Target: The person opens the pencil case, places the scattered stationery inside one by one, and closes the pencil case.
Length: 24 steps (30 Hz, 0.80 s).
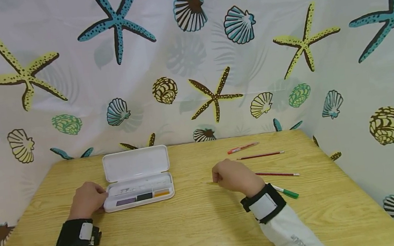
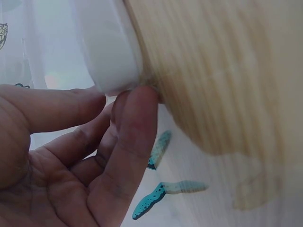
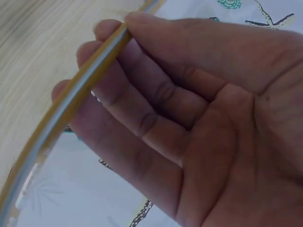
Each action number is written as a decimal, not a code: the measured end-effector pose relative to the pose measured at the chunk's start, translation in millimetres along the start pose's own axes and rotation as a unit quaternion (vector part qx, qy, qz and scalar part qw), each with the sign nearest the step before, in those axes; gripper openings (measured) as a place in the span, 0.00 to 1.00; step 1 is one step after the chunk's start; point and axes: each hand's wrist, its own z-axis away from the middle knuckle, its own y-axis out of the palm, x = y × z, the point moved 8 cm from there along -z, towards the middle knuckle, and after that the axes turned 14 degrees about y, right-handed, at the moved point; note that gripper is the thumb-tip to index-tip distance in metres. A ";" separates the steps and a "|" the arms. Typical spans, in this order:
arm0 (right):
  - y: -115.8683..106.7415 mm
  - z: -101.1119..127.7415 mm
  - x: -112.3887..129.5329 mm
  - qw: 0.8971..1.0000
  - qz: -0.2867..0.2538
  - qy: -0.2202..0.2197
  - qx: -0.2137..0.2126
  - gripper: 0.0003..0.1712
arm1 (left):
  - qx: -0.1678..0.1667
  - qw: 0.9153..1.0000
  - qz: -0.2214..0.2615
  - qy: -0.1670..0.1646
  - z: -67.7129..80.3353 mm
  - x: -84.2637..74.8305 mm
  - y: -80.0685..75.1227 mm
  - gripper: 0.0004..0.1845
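Observation:
On the left of the table lies a white pencil case with its lid raised toward the back. My left hand holds its left end; the left wrist view shows thumb and fingers at the case's rounded corner. Inside the case's front part are a purple piece, a dark block and a yellow-orange piece. To the right of the case, my right hand pinches a yellow pencil with a pale stripe between thumb and fingertips. From the head, the hand hides most of that pencil.
Behind the right hand lie a red pen and a dark red pencil. A second red pencil and a green-capped marker extend from beside the right wrist. A patterned cloth hangs along the wooden table's back edge.

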 end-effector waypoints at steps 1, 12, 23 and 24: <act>0.9 -0.1 2.5 1.000 0.000 -0.001 0.004 0.12 | 0.000 1.000 0.000 0.000 0.1 -0.1 -0.5 0.15; 0.1 -0.8 34.4 0.999 0.009 -0.031 0.008 0.11 | 0.002 1.000 0.007 -0.007 -1.0 1.4 0.6 0.15; -9.2 -11.3 76.6 0.996 0.053 -0.072 -0.007 0.10 | 0.000 1.000 0.007 -0.006 -0.2 0.9 -0.2 0.15; -9.6 -12.3 80.4 0.996 0.056 -0.075 -0.008 0.10 | 0.001 1.000 0.009 -0.006 0.0 1.2 0.1 0.15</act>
